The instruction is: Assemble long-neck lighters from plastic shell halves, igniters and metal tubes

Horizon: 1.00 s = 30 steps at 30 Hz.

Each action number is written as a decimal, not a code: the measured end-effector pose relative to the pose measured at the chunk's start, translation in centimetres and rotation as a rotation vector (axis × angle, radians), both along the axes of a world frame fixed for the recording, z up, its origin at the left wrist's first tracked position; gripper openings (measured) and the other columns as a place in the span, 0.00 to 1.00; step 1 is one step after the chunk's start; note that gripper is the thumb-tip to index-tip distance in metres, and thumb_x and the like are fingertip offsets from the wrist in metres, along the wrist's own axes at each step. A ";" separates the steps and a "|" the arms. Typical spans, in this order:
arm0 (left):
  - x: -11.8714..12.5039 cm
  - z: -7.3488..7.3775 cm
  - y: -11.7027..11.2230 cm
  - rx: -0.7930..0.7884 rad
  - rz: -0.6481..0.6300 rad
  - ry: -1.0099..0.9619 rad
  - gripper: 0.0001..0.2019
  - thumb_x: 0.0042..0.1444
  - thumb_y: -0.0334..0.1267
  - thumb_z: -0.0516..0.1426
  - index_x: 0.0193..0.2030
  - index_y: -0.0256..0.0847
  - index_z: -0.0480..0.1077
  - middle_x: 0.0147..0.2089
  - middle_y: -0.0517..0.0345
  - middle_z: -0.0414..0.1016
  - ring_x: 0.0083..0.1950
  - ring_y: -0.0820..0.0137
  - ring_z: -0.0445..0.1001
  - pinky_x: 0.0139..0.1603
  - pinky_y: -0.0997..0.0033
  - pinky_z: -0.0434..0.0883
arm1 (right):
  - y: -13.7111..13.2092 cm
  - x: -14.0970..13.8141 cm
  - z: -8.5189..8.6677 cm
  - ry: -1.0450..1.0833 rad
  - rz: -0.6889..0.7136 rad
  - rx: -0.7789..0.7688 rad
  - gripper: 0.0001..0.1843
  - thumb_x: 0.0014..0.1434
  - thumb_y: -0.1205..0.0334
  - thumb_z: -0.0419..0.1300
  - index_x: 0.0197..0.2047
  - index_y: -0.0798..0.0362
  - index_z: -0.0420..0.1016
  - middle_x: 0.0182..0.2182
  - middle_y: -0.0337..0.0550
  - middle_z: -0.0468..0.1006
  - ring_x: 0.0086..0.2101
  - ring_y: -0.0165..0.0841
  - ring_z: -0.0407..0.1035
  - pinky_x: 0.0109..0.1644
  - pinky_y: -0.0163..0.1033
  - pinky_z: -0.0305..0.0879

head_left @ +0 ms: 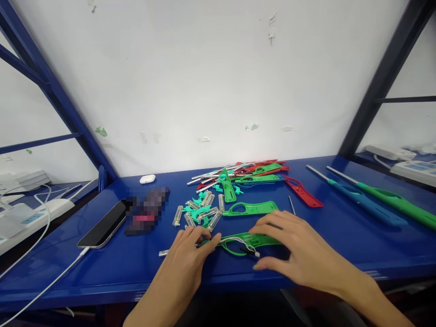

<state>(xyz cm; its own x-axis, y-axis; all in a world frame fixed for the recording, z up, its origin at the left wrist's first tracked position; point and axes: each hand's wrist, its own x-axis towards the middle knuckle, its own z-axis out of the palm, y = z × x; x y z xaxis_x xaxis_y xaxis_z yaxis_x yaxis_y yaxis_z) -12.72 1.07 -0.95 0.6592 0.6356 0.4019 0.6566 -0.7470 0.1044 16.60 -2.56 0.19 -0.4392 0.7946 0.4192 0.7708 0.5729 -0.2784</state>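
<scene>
A green lighter half-shell (235, 249) lies near the table's front edge, its open side up, with white wires and a black igniter piece (250, 251) in and over it. My left hand (190, 250) pinches the shell's narrow neck between thumb and fingers; a metal tube (163, 253) pokes out to the left. My right hand (289, 240) is open over the wide end, its fingertips at the shell and its thumb apart, close to the igniter. Just behind lies another green half-shell (255, 208). Several clear fuel tanks (214, 221) and teal triggers (199, 212) are heaped behind my left hand.
At the back lies a pile of red, green and blue shells with metal tubes (211, 175). A red half-shell (302, 191) lies right of it. Blue (368, 202) and green (395, 200) long lighters lie far right. Left are a phone (105, 225) on a cable and a white earbud case (147, 179).
</scene>
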 end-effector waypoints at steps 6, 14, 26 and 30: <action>-0.3 -0.8 0.4 0.024 -0.012 -0.024 0.27 0.68 0.19 0.48 0.63 0.49 0.77 0.52 0.49 0.77 0.48 0.59 0.77 0.48 0.54 0.79 | 0.6 -0.9 -0.6 0.069 0.094 0.114 0.09 0.75 0.58 0.58 0.48 0.48 0.79 0.43 0.40 0.84 0.43 0.36 0.79 0.50 0.44 0.70; -0.1 0.3 0.1 -0.014 0.012 -0.004 0.27 0.70 0.21 0.47 0.63 0.49 0.77 0.52 0.50 0.77 0.47 0.62 0.77 0.49 0.58 0.80 | 0.8 -0.5 -1.0 0.163 0.035 0.070 0.09 0.76 0.58 0.57 0.51 0.47 0.79 0.43 0.37 0.87 0.41 0.34 0.80 0.48 0.41 0.72; 0.3 0.6 -1.1 -0.093 0.036 -0.034 0.22 0.74 0.31 0.51 0.71 0.50 0.67 0.60 0.50 0.75 0.59 0.55 0.75 0.61 0.46 0.77 | 0.8 -0.3 -1.1 0.133 0.032 0.076 0.10 0.75 0.58 0.58 0.50 0.47 0.81 0.42 0.40 0.87 0.40 0.36 0.81 0.47 0.40 0.76; 2.1 0.7 -0.9 -0.070 0.020 -0.051 0.22 0.75 0.34 0.52 0.72 0.46 0.65 0.60 0.48 0.76 0.60 0.52 0.75 0.63 0.40 0.74 | 0.7 -0.3 -1.1 0.126 0.029 0.072 0.09 0.75 0.59 0.59 0.50 0.48 0.81 0.41 0.40 0.87 0.40 0.36 0.81 0.47 0.39 0.76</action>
<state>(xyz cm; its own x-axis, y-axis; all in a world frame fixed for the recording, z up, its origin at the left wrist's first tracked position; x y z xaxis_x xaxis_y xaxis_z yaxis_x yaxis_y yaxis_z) -10.63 0.15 -0.26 0.6261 0.6761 0.3884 0.6638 -0.7235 0.1893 16.31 -1.91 -0.90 -0.4019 0.7481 0.5280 0.7152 0.6165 -0.3292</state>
